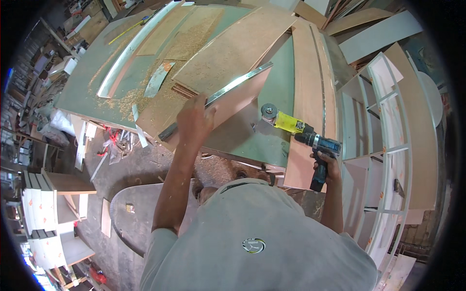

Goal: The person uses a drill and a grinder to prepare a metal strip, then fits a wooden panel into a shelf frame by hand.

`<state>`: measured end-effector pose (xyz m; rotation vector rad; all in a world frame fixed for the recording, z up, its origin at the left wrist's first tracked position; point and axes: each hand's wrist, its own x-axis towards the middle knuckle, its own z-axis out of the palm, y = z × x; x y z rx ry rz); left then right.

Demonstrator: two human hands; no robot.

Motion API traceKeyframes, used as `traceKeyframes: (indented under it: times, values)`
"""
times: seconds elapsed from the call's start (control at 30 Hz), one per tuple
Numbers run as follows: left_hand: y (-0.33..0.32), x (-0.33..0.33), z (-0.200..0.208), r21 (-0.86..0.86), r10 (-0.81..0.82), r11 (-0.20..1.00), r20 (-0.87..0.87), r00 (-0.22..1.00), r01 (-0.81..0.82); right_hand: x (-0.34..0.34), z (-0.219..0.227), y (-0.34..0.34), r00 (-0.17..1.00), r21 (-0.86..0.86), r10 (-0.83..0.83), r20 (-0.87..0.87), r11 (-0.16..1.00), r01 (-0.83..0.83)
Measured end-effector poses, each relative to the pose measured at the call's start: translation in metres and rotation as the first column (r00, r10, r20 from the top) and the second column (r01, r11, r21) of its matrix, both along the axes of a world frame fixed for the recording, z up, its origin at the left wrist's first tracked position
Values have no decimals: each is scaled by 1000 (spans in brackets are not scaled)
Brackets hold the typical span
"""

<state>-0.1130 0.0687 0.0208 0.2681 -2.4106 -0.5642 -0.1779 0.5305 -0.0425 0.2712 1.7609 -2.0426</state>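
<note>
My left hand (195, 119) is closed over the upper edge of a thin wooden panel (241, 98), which stands tilted on the worktable. A shiny metal strip (242, 82) runs along that edge, and a dark end of it shows below my hand. In my right hand (330, 166) is a blue-and-black cordless drill (318, 144), gripped by its handle and pointing left. Just beyond the drill's chuck lies a yellow-green angle grinder (290, 122) with a round grey disc, on the table's green surface. My fingers hide part of the panel's edge.
Sawdust covers the worktable (80, 97), along with flat boards (233, 41), a long white strip (138, 48) and a yellow tape measure (141, 22). To the right stands a white-framed cabinet (383, 155). Drawer-like units (48, 208) and a rounded grey board (131, 218) sit lower left.
</note>
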Motion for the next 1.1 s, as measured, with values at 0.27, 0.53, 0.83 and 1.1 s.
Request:
traceKeyframes:
  times: [0.27,0.53,0.83,1.1]
  values:
    - [17,-41,-17,-107,-63,993,-42,997,58,4,-50,32,990,-137,-144,6,980,143]
    - [22,-46,-12,11,-34,999,28,999,34,-13,-78,53,983,-206,-110,146,969,139]
    - [27,-48,-18,-30,-25,999,19,1000,25,-10,-77,52,983,800,184,17,587,-124]
    - [29,-46,-18,-24,2,1000,-24,1000,-3,-21,-96,-25,608,867,635,-476,456,203]
